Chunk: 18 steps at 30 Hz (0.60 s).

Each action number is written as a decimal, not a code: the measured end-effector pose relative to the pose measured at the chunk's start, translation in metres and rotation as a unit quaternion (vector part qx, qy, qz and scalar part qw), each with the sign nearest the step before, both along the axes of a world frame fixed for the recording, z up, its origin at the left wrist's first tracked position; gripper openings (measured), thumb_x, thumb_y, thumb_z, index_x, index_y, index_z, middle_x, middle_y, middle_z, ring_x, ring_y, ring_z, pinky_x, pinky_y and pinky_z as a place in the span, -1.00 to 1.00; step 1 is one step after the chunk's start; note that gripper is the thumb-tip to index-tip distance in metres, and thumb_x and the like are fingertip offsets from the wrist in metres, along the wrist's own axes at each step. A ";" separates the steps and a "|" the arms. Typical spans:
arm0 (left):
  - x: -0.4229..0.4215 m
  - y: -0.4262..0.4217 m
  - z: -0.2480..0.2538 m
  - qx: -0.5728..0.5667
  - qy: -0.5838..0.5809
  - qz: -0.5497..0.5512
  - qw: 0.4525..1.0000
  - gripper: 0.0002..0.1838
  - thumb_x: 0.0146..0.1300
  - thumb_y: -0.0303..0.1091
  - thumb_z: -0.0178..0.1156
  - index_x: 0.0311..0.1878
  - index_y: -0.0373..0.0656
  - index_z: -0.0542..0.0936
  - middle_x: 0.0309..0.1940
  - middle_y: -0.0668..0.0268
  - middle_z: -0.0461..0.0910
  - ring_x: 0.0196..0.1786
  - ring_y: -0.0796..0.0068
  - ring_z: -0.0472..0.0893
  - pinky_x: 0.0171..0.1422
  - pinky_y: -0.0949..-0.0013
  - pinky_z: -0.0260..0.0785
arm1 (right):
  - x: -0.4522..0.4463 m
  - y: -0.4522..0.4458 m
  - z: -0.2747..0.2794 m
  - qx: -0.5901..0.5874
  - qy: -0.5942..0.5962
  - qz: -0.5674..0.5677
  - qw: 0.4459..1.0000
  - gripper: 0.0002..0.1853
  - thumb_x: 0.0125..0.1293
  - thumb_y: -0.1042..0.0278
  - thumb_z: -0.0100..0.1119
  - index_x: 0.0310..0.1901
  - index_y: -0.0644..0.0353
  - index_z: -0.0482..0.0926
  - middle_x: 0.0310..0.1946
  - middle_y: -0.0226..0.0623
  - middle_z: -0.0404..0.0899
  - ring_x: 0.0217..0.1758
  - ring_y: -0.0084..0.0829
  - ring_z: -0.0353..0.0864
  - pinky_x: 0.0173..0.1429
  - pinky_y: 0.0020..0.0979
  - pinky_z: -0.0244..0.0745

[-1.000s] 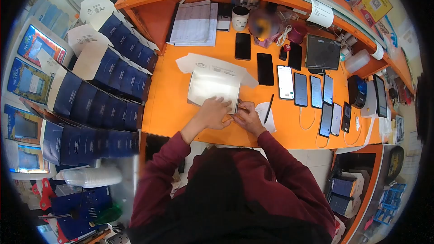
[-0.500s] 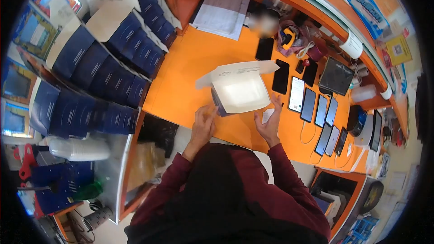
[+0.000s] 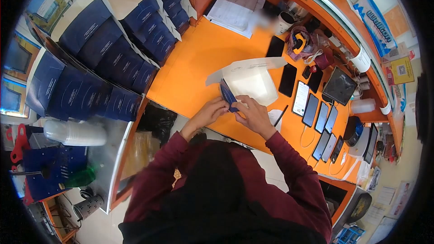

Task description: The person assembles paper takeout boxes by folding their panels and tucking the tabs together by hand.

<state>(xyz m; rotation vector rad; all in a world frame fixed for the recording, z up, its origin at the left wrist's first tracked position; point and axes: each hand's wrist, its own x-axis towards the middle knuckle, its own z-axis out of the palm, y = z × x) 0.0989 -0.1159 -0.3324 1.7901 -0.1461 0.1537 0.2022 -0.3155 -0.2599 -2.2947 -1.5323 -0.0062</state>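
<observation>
A cardboard food box (image 3: pixel 254 86), white inside and dark blue outside, sits on the orange table (image 3: pixel 185 77) with its white lid flap raised at the far side. My left hand (image 3: pixel 209 116) is closed, its fingertips pinching the lower end of the box's blue side at the near left corner. My right hand (image 3: pixel 254 117) grips the same corner from the right, with thumb and fingers bent round its edge. The fingers partly hide the fold between them. Just right of my right hand lie a black pen (image 3: pixel 281 114) and a white paper slip (image 3: pixel 272 116).
Several phones (image 3: pixel 310 110) lie on the table's right side, some with cables. Stacks of blue boxes (image 3: pixel 106 47) rise at the left. Papers (image 3: pixel 233 11) lie at the back. Clear plastic containers (image 3: pixel 74 133) and a green bottle (image 3: pixel 81 177) are at lower left.
Both hands have come together at the box's near left corner and closed on it. My right hand left the paper slip's side. The blue side panel now stands more tilted. The view has shifted slightly.
</observation>
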 end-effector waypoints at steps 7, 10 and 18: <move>-0.003 -0.004 0.003 0.020 -0.049 0.016 0.998 -0.94 0.44 -0.51 0.13 -0.11 -0.27 0.55 -0.18 0.12 0.48 -0.13 0.14 0.59 -0.10 0.24 0.49 | -0.010 0.006 -0.008 -0.017 -0.017 -0.008 1.000 -0.63 0.25 0.26 0.31 0.08 -0.04 0.49 0.03 -0.41 0.55 -0.07 -0.32 0.65 -0.17 -0.29 0.62; -0.001 -0.003 -0.001 0.052 -0.059 0.008 0.997 -0.95 0.43 -0.51 0.14 -0.13 -0.28 0.55 -0.19 0.10 0.48 -0.13 0.07 0.56 -0.08 0.20 0.47 | -0.006 0.006 -0.009 -0.093 -0.072 0.021 0.993 -0.66 0.31 0.28 0.22 0.09 0.07 0.45 -0.01 -0.36 0.55 -0.08 -0.32 0.63 -0.13 -0.30 0.60; -0.002 -0.038 0.003 -0.219 0.003 0.223 0.950 -0.86 0.46 -0.43 0.17 -0.19 -0.32 0.48 -0.33 0.12 0.59 -0.32 0.19 0.69 -0.25 0.27 0.54 | -0.002 0.007 0.015 -0.104 0.056 0.073 0.990 -0.67 0.45 0.26 0.06 0.16 0.19 0.39 -0.02 -0.13 0.62 0.06 -0.12 0.58 0.01 -0.14 0.57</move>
